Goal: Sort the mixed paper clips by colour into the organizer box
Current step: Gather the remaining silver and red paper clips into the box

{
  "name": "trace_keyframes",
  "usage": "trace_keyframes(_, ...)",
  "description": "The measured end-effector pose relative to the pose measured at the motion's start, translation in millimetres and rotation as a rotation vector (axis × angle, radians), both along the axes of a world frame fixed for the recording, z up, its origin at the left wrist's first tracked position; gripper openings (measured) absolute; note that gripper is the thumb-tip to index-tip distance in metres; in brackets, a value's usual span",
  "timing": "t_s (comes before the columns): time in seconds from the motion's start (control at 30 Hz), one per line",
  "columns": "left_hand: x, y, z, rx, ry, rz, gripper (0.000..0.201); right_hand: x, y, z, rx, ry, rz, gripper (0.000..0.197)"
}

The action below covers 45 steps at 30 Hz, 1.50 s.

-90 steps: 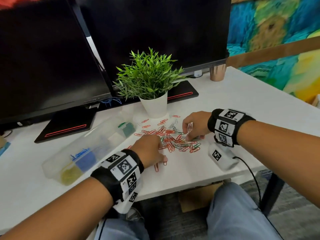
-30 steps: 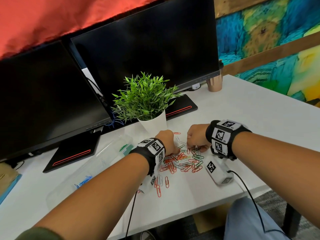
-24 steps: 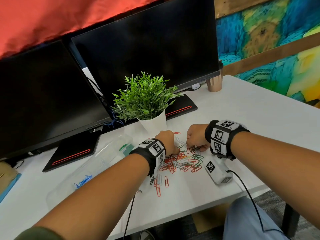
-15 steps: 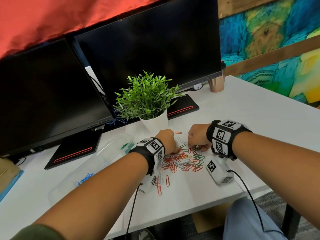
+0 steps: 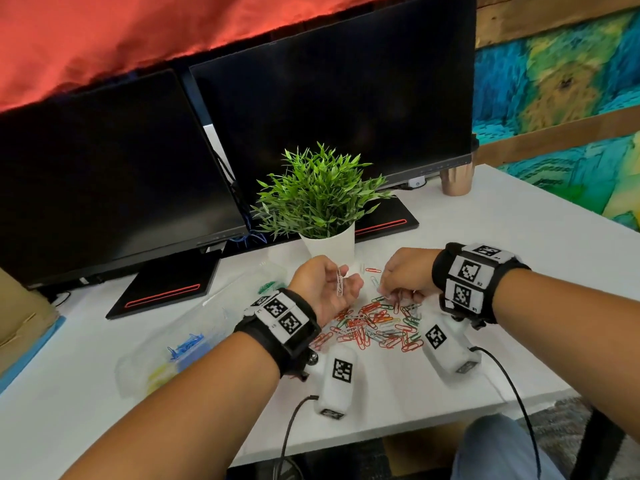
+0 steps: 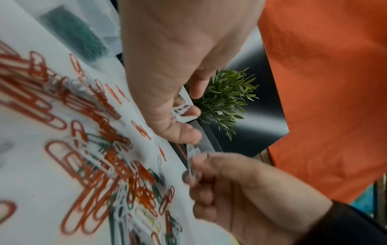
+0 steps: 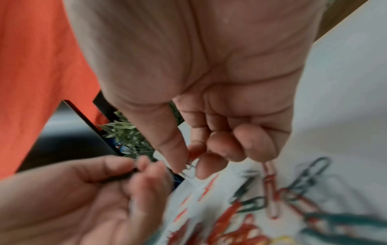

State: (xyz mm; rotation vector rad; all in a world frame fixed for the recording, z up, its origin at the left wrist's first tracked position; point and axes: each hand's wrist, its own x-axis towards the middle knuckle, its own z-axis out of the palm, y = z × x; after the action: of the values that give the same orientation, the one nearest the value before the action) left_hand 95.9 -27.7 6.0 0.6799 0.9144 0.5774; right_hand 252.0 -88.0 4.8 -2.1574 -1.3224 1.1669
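At the far left, a blue-edged cardboard piece (image 5: 24,327) is seen at the desk's left margin. Bare white desk (image 5: 69,393) is left between it and the clear organizer box (image 5: 194,327), which is laid diagonally toward the plant. Yellow clips (image 5: 157,374) are held in the box's nearest compartment, blue clips (image 5: 185,344) in the next, and green clips (image 5: 268,287) at the far end; the part between cannot be read. To the right, the left hand (image 5: 323,289) is raised palm-up, its fingers partly curled, and a few white clips (image 5: 340,284) are pinched upright in it. The mixed clip pile (image 5: 375,327), mostly red with green and white, is spread between the wrists, just short of the desk's front edge. The right hand (image 5: 403,275) is lowered over the pile's far side, its fingers curled, and a pale clip (image 7: 188,167) is nipped between thumb and fingertip. Open desk surface is left to the right, up to the copper cup (image 5: 457,180).
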Motion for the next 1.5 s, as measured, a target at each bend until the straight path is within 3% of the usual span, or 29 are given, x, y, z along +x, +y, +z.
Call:
trace_keyframes(0.07, -2, -3, -7, -0.053, -0.052, 0.011, 0.020, -12, 5, 5, 0.116, 0.100, -0.016, 0.008)
trace_keyframes(0.13, -2, -5, -17, -0.107, -0.092, 0.026, 0.028, -21, 10, 9, 0.197, 0.199, -0.002, 0.009)
trace_keyframes(0.2, -1, -8, -23, -0.172, -0.171, 0.062, 0.029, -28, 13, 11, 0.221, 0.187, 0.070, 0.012)
trace_keyframes(0.27, -1, -8, -26, -0.203, -0.220, 0.104, 0.027, -31, 17, 13, 0.240, 0.041, 0.126, 0.016)
trace_keyframes(0.37, -3, -4, -30, -0.171, -0.136, 0.180, 0.020, -24, 31, 13, 0.239, -0.187, 0.075, 0.018)
trace_keyframes(0.5, -15, 2, -27, -0.154, -0.049, 0.135, 0.018, -14, 38, 13, 0.040, -0.702, 0.153, 0.034)
trace_keyframes(0.6, -25, 7, -22, -0.135, -0.038, 0.102, 0.020, -13, 43, 5, -0.054, -0.789, 0.205, 0.044)
trace_keyframes(0.73, -25, 10, -21, -0.139, -0.100, 0.183, 0.013, -15, 47, -2, -0.101, -0.762, 0.237, 0.036)
trace_keyframes(0.87, -21, 5, -19, -0.171, -0.124, 0.144, 0.022, -13, 47, 2, -0.057, -0.735, 0.232, 0.029)
trace_keyframes(0.9, -19, 5, -21, -0.171, -0.122, 0.128, 0.026, -14, 48, 5, -0.023, -0.635, 0.230, 0.026)
trace_keyframes(1.0, -16, 4, -26, -0.163, -0.112, 0.103, 0.034, -22, 51, 15, 0.026, -0.081, 0.162, 0.015)
trace_keyframes(1.03, -14, 5, -27, -0.162, -0.119, 0.109, 0.035, -24, 53, 16, 0.029, -0.021, 0.154, 0.015)
trace_keyframes(1.07, -13, 5, -27, -0.162, -0.121, 0.122, 0.034, -24, 55, 16, 0.032, -0.070, 0.147, 0.016)
trace_keyframes(1.17, -13, 5, -25, -0.151, -0.117, 0.165, 0.025, -19, 59, 11, 0.024, -0.551, 0.211, 0.026)
trace_keyframes(1.23, -15, 6, -25, -0.143, -0.104, 0.187, 0.024, -19, 58, 7, 0.018, -0.729, 0.213, 0.036)
trace_keyframes(1.5, -26, 10, -26, -0.181, -0.113, 0.173, 0.036, -27, 58, 5, 0.070, -0.805, 0.201, 0.040)
